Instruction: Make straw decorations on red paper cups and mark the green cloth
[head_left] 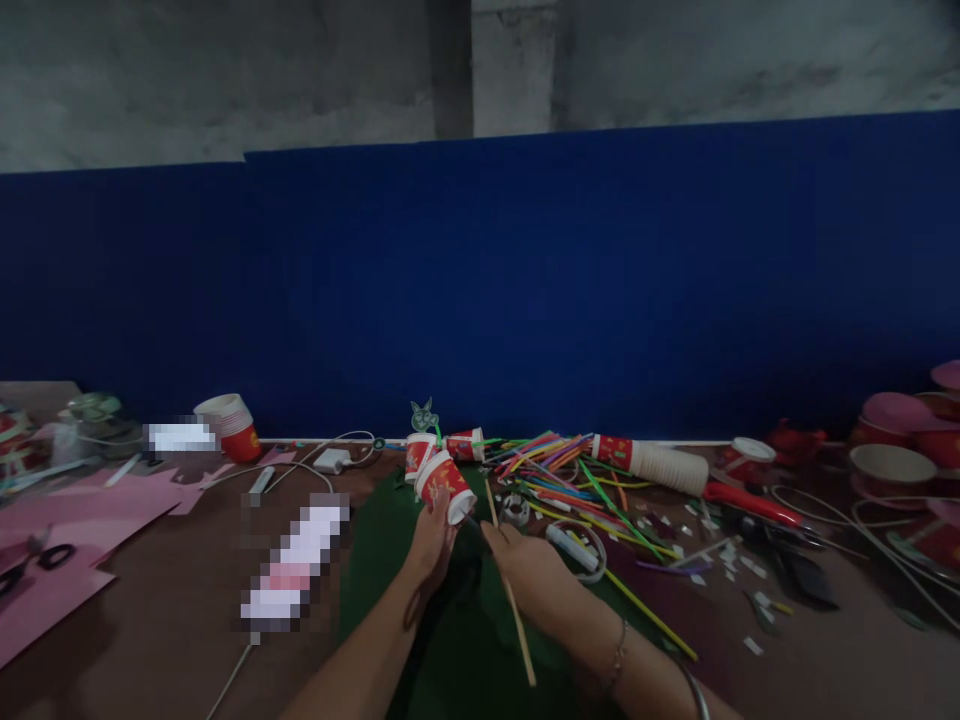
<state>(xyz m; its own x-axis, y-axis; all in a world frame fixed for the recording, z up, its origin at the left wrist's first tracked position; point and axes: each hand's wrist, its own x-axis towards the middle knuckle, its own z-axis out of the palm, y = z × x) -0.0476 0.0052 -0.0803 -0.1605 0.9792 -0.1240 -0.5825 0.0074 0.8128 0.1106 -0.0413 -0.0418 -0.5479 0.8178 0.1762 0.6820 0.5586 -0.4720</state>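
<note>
My left hand (431, 540) is closed around a red paper cup (441, 482) with a gold pattern, held tilted with its white end towards my right hand. My right hand (521, 560) is closed on a thin dark tool (471, 521) whose tip is at or close to that white end; its kind is too dark to make out. A thin wooden stick (517, 630) runs past the right fingers; whether they grip it I cannot tell. Just behind the held cup are another red cup (421, 455) and a cup lying on its side (466, 445).
Colourful pipe cleaners (555, 465), a roll of tape (515, 510) and a row of nested cups (667, 468) lie to the right, among paper scraps. Pink paper (82, 520) with scissors (37, 560) lies left. Near a charger (332, 460), white cables cross the table.
</note>
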